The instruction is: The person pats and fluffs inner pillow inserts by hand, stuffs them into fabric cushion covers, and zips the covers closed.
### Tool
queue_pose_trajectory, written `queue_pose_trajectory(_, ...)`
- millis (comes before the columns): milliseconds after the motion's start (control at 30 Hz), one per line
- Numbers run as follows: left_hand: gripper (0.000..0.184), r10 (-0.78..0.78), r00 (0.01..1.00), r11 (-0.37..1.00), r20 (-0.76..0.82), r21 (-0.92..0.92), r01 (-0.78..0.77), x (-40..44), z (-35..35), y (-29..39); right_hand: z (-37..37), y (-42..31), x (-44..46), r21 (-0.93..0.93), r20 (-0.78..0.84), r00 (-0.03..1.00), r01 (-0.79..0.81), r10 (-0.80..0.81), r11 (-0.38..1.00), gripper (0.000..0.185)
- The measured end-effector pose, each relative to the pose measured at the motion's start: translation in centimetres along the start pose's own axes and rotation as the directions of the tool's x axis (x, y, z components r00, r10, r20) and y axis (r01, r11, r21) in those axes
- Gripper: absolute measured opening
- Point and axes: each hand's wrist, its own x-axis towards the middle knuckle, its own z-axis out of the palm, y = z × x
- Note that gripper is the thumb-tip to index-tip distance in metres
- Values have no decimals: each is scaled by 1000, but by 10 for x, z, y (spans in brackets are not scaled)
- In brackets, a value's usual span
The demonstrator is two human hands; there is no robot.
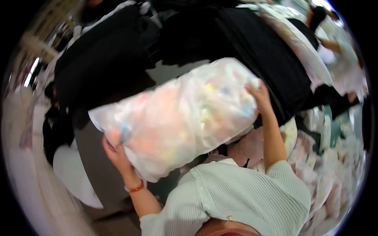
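A large, plump bag of translucent white plastic (177, 118) is held up in front of my body, tilted with its right end higher. Soft pink, orange, yellow and blue contents show through it, too blurred to name. My left hand (117, 155) grips the lower left end, its fingers partly tucked behind the plastic. At the upper right end, my right hand (260, 96) is closed on the bag's edge. Beneath the bag, part of a dark grey table (92, 153) shows.
Black folded cloth stacks (106, 55) lie beyond the bag on the left, with more black cloth (264, 51) on the right. Several filled plastic bags (323, 177) are heaped at the lower right. Another person (338, 51) stands at the upper right. A white rounded piece (75, 177) is at left.
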Motion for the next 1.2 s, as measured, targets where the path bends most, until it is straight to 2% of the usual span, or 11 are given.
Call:
queue_pose_trajectory(33, 53, 20, 998, 992, -59, 122, -12, 15, -18, 3, 3, -16, 4, 70, -21, 1000, -6, 7, 998, 36)
queue_pose_trajectory(100, 47, -249, 969, 941, 1, -238, 242, 22, -21, 31, 7, -34, 8, 56, 70, 997, -46, 42, 997, 40)
queue_pose_trajectory(167, 39, -61, 996, 918, 61, 396, 31, 42, -51, -40, 15, 19, 15, -298, 218, 975, 32, 36, 954, 46)
queue_pose_trajectory(200, 52, -286, 956, 716, 69, 679, 165, 45, -48, -48, 10, 61, 21, -456, 330, 944, 177, -19, 872, 47)
queue_pose_trajectory(267, 73, -306, 949, 612, -78, 747, 259, 30, -39, -66, 5, 82, 29, -739, 288, 950, 140, 121, 659, 47)
queue_pose_trajectory(333, 63, 47, 996, 619, -81, 784, 34, 33, -24, -53, 13, 62, 42, -782, 345, 927, 372, -150, 500, 47)
queue_pose_trajectory(533, 39, 371, 899, 702, 232, 565, -435, 72, 66, -15, 149, -61, 39, -559, 635, 572, 804, -518, 203, 45)
queue_pose_trajectory(633, 40, 277, 786, 505, 553, 612, -609, 41, 87, -50, 187, 2, 20, -506, 855, 516, 852, -50, 136, 75)
queue_pose_trajectory(833, 77, -82, 869, 625, 488, 704, -336, -24, 72, -105, 198, 40, -37, -413, 902, 388, 903, 191, 119, 107)
queue_pose_trajectory(1033, 79, -2, 899, 698, 437, 645, -312, 96, 130, -162, 283, 66, 38, -558, 823, 541, 827, 171, 66, 101)
queue_pose_trajectory(1200, 78, 66, 891, 741, 448, 576, -344, 20, 80, -146, 222, 80, -10, -438, 898, 437, 886, 43, 153, 105)
